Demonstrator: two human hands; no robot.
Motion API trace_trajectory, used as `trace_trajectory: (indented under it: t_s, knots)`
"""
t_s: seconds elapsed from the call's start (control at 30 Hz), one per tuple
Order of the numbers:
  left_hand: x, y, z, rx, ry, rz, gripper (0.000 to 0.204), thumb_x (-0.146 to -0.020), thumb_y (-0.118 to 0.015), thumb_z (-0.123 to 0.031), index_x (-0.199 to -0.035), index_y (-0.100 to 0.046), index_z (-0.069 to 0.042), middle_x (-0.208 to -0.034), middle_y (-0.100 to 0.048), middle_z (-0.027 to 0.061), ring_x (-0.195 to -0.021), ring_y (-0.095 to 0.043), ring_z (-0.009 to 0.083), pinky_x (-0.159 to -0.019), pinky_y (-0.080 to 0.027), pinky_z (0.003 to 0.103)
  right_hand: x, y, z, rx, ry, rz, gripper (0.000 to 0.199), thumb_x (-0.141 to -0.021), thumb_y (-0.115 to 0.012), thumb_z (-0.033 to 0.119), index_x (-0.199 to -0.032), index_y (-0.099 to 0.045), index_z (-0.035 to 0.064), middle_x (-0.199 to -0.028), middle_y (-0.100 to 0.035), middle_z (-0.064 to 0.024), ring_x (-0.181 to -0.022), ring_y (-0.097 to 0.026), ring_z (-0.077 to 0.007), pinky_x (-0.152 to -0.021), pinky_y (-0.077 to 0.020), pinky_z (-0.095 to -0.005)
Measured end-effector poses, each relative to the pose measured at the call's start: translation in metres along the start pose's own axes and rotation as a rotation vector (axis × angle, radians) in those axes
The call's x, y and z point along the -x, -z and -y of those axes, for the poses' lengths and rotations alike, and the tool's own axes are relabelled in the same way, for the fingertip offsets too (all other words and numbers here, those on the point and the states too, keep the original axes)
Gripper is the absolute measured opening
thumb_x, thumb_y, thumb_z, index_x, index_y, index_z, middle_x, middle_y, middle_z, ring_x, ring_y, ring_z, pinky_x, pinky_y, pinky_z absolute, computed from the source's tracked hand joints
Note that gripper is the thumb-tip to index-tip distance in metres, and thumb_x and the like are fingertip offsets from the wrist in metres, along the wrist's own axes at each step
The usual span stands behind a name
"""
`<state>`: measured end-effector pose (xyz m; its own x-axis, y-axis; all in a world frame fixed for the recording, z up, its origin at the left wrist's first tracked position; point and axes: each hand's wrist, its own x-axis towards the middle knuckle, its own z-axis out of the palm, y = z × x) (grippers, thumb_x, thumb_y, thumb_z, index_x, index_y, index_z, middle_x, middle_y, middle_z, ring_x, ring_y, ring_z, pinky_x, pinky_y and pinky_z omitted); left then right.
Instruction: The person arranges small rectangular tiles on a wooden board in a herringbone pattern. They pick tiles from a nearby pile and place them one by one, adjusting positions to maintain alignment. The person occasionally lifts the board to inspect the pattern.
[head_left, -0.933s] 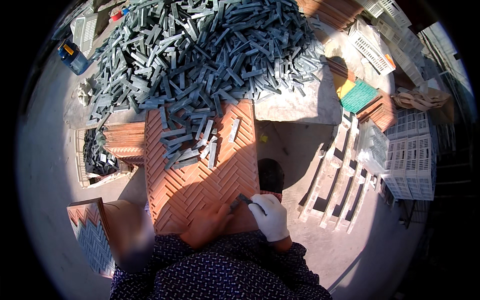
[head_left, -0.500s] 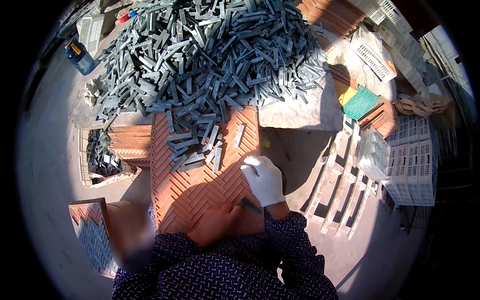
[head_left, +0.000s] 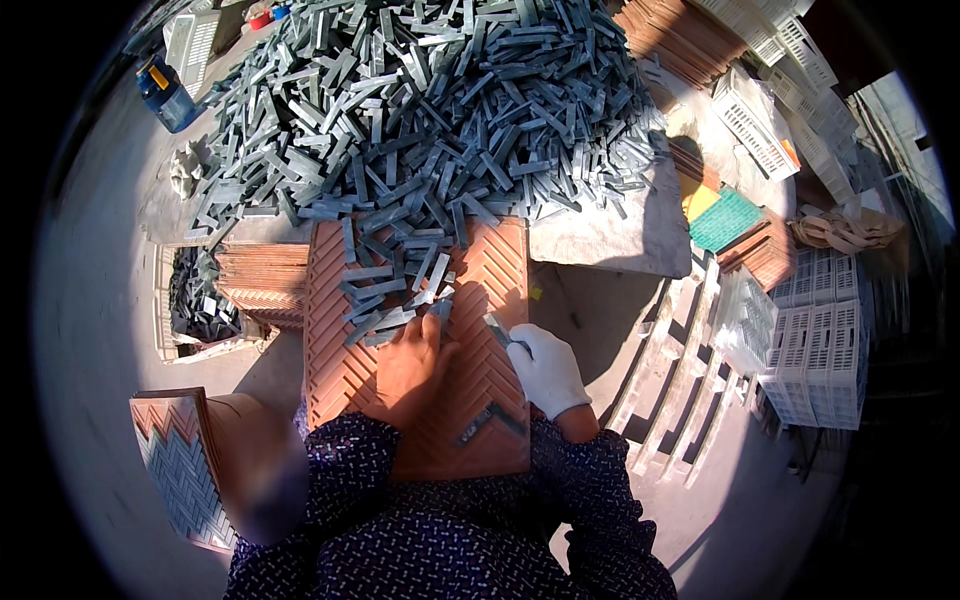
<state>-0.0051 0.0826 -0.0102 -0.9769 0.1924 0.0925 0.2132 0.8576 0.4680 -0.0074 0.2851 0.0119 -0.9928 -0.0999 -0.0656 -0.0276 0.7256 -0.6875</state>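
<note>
An orange-brown mould board (head_left: 470,455) with herringbone grooves lies in front of me. My bare left hand (head_left: 408,368) is over its middle, fingers stretched out and thumb apart. Its fingertips touch a grey stone strip (head_left: 440,309) at the near edge of a loose cluster. My right hand (head_left: 550,370), in a white glove, is at the board's right edge, closed on another short stone strip (head_left: 496,328) that points away from the hand. Dark strips (head_left: 492,418) sit in the grooves near the board's lower right.
A big heap of stone strips (head_left: 400,120) covers the table (head_left: 620,235) beyond. Stacked boards (head_left: 262,275) and a crate of dark pieces (head_left: 165,335) stand left; a filled herringbone panel (head_left: 180,470) is nearer. Right are a wooden pallet (head_left: 665,375) and white crates (head_left: 815,345).
My left hand has moved from the board's near end up to the loose strips. The lone strip on the board's right side is now in my gloved right hand.
</note>
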Motion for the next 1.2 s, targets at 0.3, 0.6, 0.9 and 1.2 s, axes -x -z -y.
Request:
trace_trajectory:
  t_s: [0.3, 0.6, 0.9, 1.2]
  knots:
    - [0.016, 0.017, 0.001, 0.39, 0.012, 0.044, 0.019, -0.083, -0.061, -0.015, -0.097, -0.055, -0.004, -0.082, -0.061, 0.0176, -0.073, -0.062, 0.0375, -0.062, -0.05, 0.043, 0.079, 0.01, 0.003, 0.05, -0.138, 0.173, 0.01, -0.086, -0.056, 0.017, -0.092, -0.059, 0.0103, -0.09, -0.058, -0.0128, -0.084, -0.058, -0.0341, -0.072, -0.047, -0.0432]
    - [0.049, 0.025, -0.011, 0.55, 0.129, 0.426, 0.012, -0.081, -0.062, -0.01, -0.091, -0.061, -0.002, -0.09, -0.061, 0.016, -0.085, -0.059, 0.034, -0.074, -0.047, 0.041, 0.081, -0.006, 0.001, 0.171, 0.031, -0.047, 0.006, -0.084, -0.057, 0.015, -0.086, -0.056, 0.0095, -0.081, -0.056, -0.0096, -0.077, -0.058, -0.0298, -0.062, -0.0466, -0.0409]
    - [0.058, 0.012, -0.013, 0.566, 0.011, 0.345, 0.012, -0.08, -0.062, -0.009, -0.09, -0.06, -0.002, -0.088, -0.06, 0.0152, -0.083, -0.059, 0.035, -0.072, -0.048, 0.041, 0.064, 0.002, 0.017, 0.221, 0.106, -0.059, 0.006, -0.084, -0.058, 0.014, -0.088, -0.057, 0.01, -0.079, -0.056, -0.0086, -0.075, -0.058, -0.0297, -0.062, -0.048, -0.0405]
    - [0.072, -0.001, -0.016, 0.39, -0.152, 0.232, 0.02, -0.079, -0.059, -0.005, -0.099, -0.059, -0.004, -0.087, -0.058, 0.0152, -0.081, -0.06, 0.0343, -0.068, -0.049, 0.04, 0.058, -0.003, 0.014, 0.053, 0.216, 0.034, 0.009, -0.086, -0.056, 0.013, -0.094, -0.058, 0.0094, -0.085, -0.059, -0.0095, -0.078, -0.06, -0.0301, -0.065, -0.0493, -0.0397]
